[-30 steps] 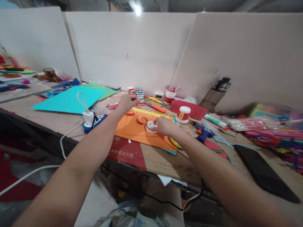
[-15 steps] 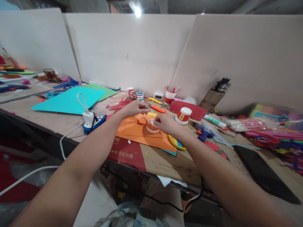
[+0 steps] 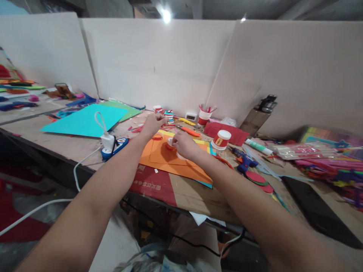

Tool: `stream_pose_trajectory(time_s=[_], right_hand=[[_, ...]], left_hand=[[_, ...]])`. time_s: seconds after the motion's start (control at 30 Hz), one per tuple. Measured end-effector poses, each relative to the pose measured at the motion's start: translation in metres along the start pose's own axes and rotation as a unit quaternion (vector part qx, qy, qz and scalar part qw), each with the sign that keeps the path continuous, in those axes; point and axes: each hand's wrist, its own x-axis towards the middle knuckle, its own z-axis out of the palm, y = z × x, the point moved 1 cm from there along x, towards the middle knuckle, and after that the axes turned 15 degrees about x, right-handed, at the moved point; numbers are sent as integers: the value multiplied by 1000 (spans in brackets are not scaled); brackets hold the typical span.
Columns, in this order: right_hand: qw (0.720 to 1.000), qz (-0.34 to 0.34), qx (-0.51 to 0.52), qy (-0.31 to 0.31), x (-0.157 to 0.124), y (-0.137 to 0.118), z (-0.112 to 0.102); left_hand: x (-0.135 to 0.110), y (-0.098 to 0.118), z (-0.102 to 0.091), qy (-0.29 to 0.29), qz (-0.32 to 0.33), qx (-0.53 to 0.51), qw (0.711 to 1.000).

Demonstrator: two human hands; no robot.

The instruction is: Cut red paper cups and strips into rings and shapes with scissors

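Flat orange paper sheets (image 3: 174,168): matt, smooth. Round orange-red paper ring (image 3: 169,148): matt. Clear plastic packet (image 3: 306,150): glossy. Brown cardboard surface (image 3: 200,196): matt, smudged.

Left side of table (image 3: 218,198), turquoise sheet (image 3: 82,121) overlapping green sheet (image 3: 131,112); near both, blue power strip (image 3: 121,145) with white plug (image 3: 107,142); towards back panels (image 3: 159,56), small white clock (image 3: 191,116) beside red-and-white cup (image 3: 203,119); farther right, brownish bottle (image 3: 253,122) with black lid; nearer, blue glue gun (image 3: 244,163), black phone-like slab (image 3: 317,211), colourful fuzzy stems (image 3: 323,166).

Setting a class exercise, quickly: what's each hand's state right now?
Left hand: fingers curled; holding cannot be told.
Right hand: fingers curled at a small white piece; grip unclear.
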Motion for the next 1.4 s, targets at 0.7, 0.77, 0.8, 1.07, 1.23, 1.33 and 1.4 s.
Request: stream_pose_trajectory(time_s=[0.7,0.77,0.8,1.07,1.23,1.33,1.4], right_hand=[[999,16,-34,-24,1,5,9],[999,17,-31,-20,1,5,10],[999,18,-29,-16,1,4,9],[990,83,11,110,-8,14,-21],[973,128,105,159,-24,31,-23],[968,130,136,168,-28,36,-17],[966,122,147,176,-29,37,-13]], left_hand=[[1,-1,3,-21,4,23,1000],[2,-2,3,-23,8,26,999],[2,-3,3,-23,11,27,999],[-7,14,-3,-131,77,88,985],[-21,24,2,-334,198,174,905],[-24,23,5,-403,193,214,869],[-24,22,5,-401,171,220,873]])
